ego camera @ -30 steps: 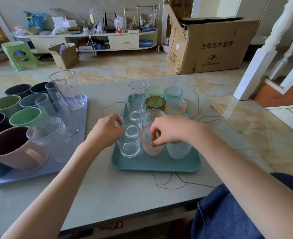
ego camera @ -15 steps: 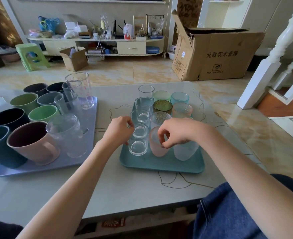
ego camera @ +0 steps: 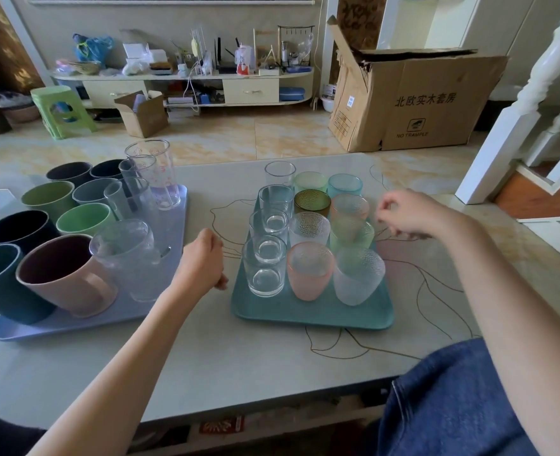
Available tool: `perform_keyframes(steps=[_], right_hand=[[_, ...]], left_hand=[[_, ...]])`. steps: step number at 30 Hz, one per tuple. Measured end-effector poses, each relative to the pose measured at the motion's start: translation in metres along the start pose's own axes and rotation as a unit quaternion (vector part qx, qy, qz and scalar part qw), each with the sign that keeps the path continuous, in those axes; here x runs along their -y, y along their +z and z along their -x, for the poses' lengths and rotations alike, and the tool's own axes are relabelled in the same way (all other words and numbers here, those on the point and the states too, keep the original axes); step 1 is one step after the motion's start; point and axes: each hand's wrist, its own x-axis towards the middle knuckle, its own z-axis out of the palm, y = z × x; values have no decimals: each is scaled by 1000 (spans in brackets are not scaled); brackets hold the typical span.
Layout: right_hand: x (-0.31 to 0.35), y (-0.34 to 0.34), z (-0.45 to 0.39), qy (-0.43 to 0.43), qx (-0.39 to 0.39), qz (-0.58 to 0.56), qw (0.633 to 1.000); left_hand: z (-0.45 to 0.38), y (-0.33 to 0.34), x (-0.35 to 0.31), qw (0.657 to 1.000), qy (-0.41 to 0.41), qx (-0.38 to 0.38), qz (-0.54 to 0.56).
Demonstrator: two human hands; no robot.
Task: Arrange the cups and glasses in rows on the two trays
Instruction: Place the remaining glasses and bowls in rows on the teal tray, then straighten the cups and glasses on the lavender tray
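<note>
On the left of the table (ego camera: pixel 272 373), a lilac tray (ego camera: pixel 74 324) carrying coloured mugs in rows, a pink mug (ego camera: pixel 64 274) nearest, and clear plastic cups along its right side. Between the 2 trays, left hand (ego camera: pixel 202 261), fingers loosely curled, holding nothing, just beside a clear glass (ego camera: pixel 264 268). Right of that, a teal tray (ego camera: pixel 311 312) with 3 rows of glasses: clear on the left, a pink frosted glass (ego camera: pixel 309 274) near centre, a frosted white glass (ego camera: pixel 359 276) at its right. Far right, right hand (ego camera: pixel 410 213) above the table, fingers loosely curled, empty, apart from the glasses.
</note>
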Motion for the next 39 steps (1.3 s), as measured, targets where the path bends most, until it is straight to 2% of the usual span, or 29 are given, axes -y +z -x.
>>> perform_keyframes(steps=[1, 3, 5, 7, 10, 13, 18, 23, 29, 33, 36, 39], right_hand=[[-12, 4, -2, 65, 39, 25, 997], [-26, 19, 0, 158, 179, 56, 970], [-33, 38, 6, 179, 282, 62, 941], [-39, 55, 9, 156, 306, 36, 938], [-50, 74, 8, 115, 251, 27, 961], [-62, 86, 0, 119, 171, -36, 977], [-79, 89, -29, 85, 0, -30, 996], [-82, 77, -46, 94, -16, -14, 995], [-93, 79, -53, 79, -33, -115, 990], [-89, 73, -49, 147, -62, -76, 984], [-72, 56, -38, 185, -131, -13, 974], [-38, 33, -18, 152, -226, -13, 962]], left_hand=[[0, 1, 8, 1000, -21, 13, -5], [1, 5, 20, 997, -46, 64, -10], [5, 11, 25, 991, -40, 127, -6], [9, 14, 27, 988, -14, 155, 0], [9, 16, 29, 989, 5, 146, 15], [7, 21, 28, 989, 6, 146, 30], [5, 53, 15, 981, -35, 139, 128], [-7, 72, 2, 984, -34, 107, 139], [-17, 72, 1, 986, -39, 99, 131], [-10, 67, -3, 985, -57, 113, 120], [-4, 49, -7, 979, -92, 103, 148], [5, 11, -21, 983, -71, 86, 145]])
